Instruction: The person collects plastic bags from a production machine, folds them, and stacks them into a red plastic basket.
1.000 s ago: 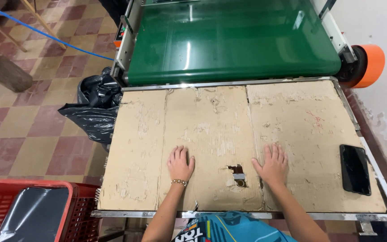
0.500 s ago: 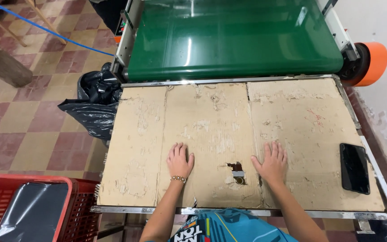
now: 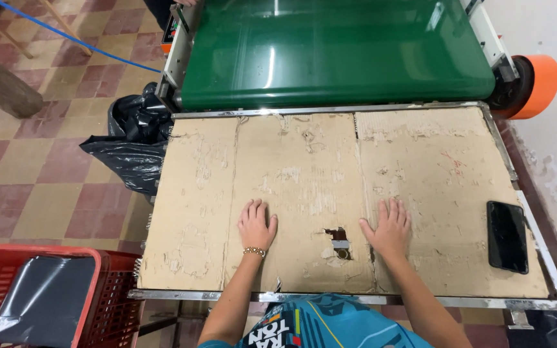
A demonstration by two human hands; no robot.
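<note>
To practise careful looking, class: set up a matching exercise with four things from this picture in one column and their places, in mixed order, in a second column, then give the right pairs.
Things:
1. phone
2. conveyor belt
3. red basket
4. black bag

Places:
A. on the floor, against the table's left edge
B. beyond the table's far edge
C. on the cardboard, near its right edge
D. below the table's near left corner

Pairs: 1-C, 2-B, 3-D, 4-A
</note>
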